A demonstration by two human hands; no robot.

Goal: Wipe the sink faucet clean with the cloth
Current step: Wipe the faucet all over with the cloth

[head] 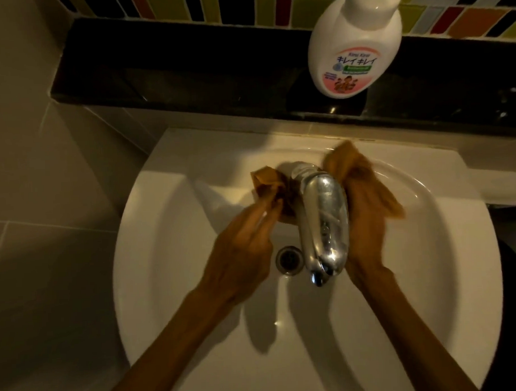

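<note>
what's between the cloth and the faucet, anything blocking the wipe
Nothing visible. The cloth is looped behind the faucet near its base, one end held by the left hand, the other by the right hand. The soap bottle stands back on the black ledge, away from the faucet.

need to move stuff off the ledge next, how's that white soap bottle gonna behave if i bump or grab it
The soap bottle is tall with a narrow pump neck and stands near the front of the black ledge, so a bump could probably tip it toward the sink. Its glossy plastic may be slippery in wet hands. It looks rigid, unlikely to break.
</note>
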